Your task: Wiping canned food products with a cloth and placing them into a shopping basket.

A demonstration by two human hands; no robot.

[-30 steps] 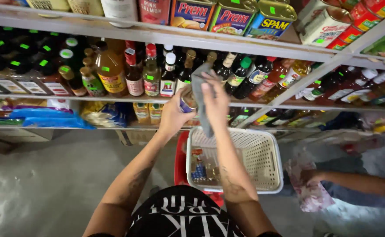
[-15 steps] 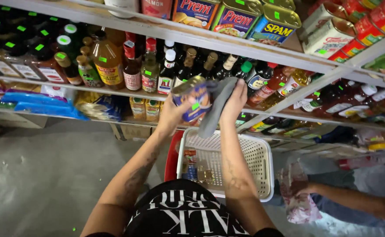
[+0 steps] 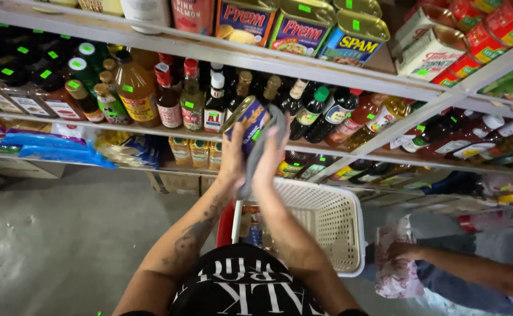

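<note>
My left hand [image 3: 233, 155] grips a blue tin can [image 3: 246, 120] with a gold lid, held up in front of the bottle shelf. My right hand [image 3: 270, 153] presses a grey cloth [image 3: 257, 153] against the side of the can. Both forearms rise from the bottom of the view, above a white plastic basket [image 3: 332, 225] that sits below my hands.
A shelf of sauce bottles [image 3: 180, 99] runs behind my hands, and tins [image 3: 303, 29] stand on the shelf above. Blue packets [image 3: 51, 149] lie lower left. Another person's hand [image 3: 402, 251] holds a patterned bag at lower right. Grey concrete floor [image 3: 63, 234] lies left.
My hands have lifted the can and cloth slightly higher and turned the can, and the cloth has slid along it. The view has shifted a little.
</note>
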